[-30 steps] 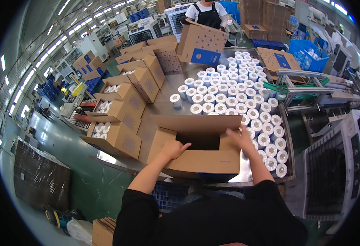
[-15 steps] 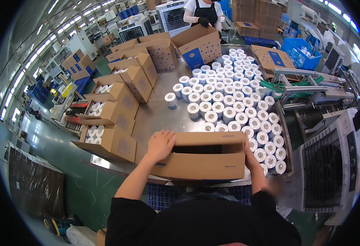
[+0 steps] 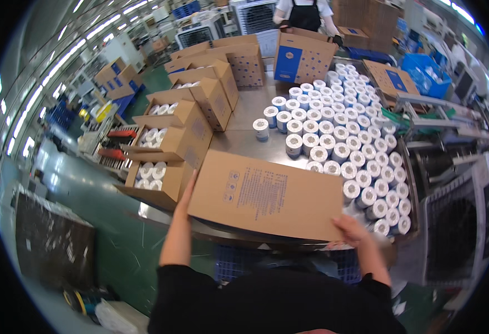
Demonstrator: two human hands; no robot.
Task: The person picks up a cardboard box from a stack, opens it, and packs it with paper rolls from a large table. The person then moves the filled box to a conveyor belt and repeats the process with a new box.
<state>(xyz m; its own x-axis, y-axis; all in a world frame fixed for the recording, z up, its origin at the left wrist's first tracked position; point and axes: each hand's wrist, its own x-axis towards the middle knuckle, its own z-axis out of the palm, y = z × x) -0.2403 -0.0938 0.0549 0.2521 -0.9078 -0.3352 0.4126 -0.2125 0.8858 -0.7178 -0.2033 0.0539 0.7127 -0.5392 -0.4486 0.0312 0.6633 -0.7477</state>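
A brown cardboard box (image 3: 267,195) is held between my hands over the table's near edge, its broad printed side facing up. My left hand (image 3: 186,192) presses flat along the box's left end, with its fingers partly hidden. At the lower right corner, my right hand (image 3: 350,229) grips the cardboard, thumb on top. Beyond and to the right of the box stand many white cylindrical rolls (image 3: 326,129) with blue wrapping, packed closely on the metal table (image 3: 239,146). One roll (image 3: 260,128) stands a little apart at the left of the group.
Along the table's left edge, open cartons (image 3: 191,133) filled with rolls stand in a row. Across the table a person in a black apron (image 3: 304,15) holds another carton (image 3: 303,57). A blue crate (image 3: 427,75) and a metal conveyor frame (image 3: 439,114) are at the right.
The box has turned from its open slot facing up to its printed side facing up. My left hand moved from its top to its left end. The co-worker's carton moved upright.
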